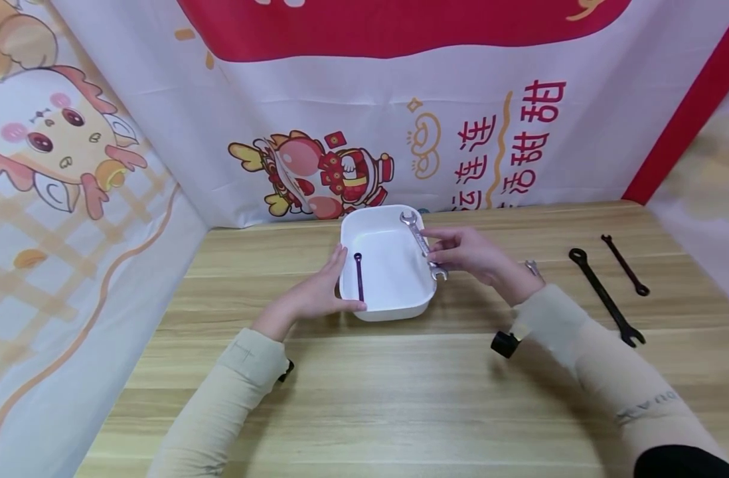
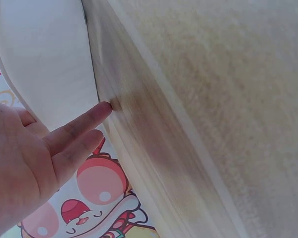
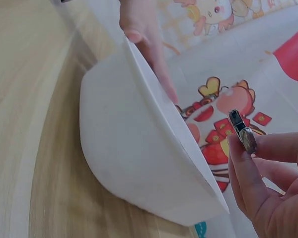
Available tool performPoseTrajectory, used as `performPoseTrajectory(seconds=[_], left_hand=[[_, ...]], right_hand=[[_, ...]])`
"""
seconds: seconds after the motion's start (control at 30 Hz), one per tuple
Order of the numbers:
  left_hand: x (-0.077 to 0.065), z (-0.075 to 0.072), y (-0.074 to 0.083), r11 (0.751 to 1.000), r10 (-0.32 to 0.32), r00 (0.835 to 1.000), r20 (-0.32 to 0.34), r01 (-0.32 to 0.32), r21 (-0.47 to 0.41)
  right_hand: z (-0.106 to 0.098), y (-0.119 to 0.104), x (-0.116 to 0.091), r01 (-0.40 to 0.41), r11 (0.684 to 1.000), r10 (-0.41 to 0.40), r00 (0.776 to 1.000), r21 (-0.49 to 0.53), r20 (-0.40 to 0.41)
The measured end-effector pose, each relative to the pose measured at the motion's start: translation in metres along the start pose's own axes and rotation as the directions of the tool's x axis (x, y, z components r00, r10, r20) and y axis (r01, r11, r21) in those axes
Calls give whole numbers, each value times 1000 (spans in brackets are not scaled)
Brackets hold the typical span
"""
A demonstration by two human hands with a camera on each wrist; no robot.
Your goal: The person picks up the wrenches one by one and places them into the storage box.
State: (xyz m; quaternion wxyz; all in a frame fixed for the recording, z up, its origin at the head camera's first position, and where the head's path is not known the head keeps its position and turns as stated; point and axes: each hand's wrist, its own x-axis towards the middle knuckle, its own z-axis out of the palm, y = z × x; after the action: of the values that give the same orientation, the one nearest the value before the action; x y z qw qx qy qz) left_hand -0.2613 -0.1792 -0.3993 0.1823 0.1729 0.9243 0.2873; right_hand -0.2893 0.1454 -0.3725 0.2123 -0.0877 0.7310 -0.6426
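In the head view, my right hand (image 1: 469, 255) pinches a silver open-end wrench (image 1: 421, 242) between thumb and fingers, over the right rim of a white basin (image 1: 394, 313). The right wrist view shows the wrench (image 3: 242, 133) end-on, raised above the basin's rim (image 3: 159, 104). A small dark wrench (image 1: 360, 279) with a ring end lies inside the basin on the left. My left hand (image 1: 313, 292) rests against the basin's left side, its thumb at the front rim. In the left wrist view, two fingers (image 2: 82, 121) extend straight along the basin's white wall (image 2: 49, 59).
On the wooden table (image 1: 394, 398), a large black wrench (image 1: 603, 292) and a smaller dark wrench (image 1: 626, 265) lie to the right. One end of another silver wrench (image 1: 532, 267) shows behind my right wrist. A printed cloth (image 1: 317, 86) hangs behind the basin.
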Motion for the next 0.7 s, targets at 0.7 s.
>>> performPoseTrajectory(seconds=[0.7], left_hand=[[1, 1, -1, 1000, -7, 1000, 5, 7, -1]], right_hand=[[39, -10, 16, -80, 997, 79, 997, 24, 6]])
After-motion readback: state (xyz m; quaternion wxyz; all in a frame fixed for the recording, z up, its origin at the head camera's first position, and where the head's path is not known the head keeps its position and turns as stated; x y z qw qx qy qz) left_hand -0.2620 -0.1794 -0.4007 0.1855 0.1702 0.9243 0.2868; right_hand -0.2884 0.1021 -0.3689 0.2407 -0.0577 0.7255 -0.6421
